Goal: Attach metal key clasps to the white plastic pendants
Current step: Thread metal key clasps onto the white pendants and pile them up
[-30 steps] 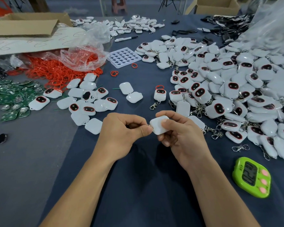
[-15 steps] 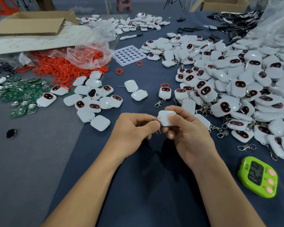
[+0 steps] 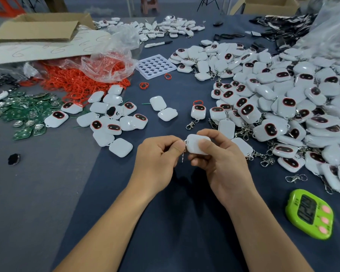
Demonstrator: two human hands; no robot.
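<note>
2 hands meet in the middle, just above the dark blue surface (image 3: 165, 222). The right hand (image 3: 222, 163) holds a white pendant (image 3: 194, 145), with its thumb on the near face and its fingers curled round the far side. The left hand (image 3: 157, 154) is just beside it. Its fingers pinch a small metal clasp (image 3: 183, 154) right at the pendant's left corner. A thin bit of the clasp hangs down between the hands. It is too small to tell if the clasp is hooked on.

To the right lies a big pile of pendants (image 3: 283, 107). Many show a dark oval with a red ring, and many have clasps on. A smaller bunch of pendants (image 3: 110, 118) lies to the left. 1 loose clasp (image 3: 295, 178) lies near a green timer (image 3: 309, 213) on the right side. Far left are green boards (image 3: 26, 112). Behind them a heap of red rings (image 3: 77, 81) spills out of a clear bag (image 3: 108, 61). A white tray (image 3: 155, 66) full of round holes sits between the rings and the big pile.
</note>
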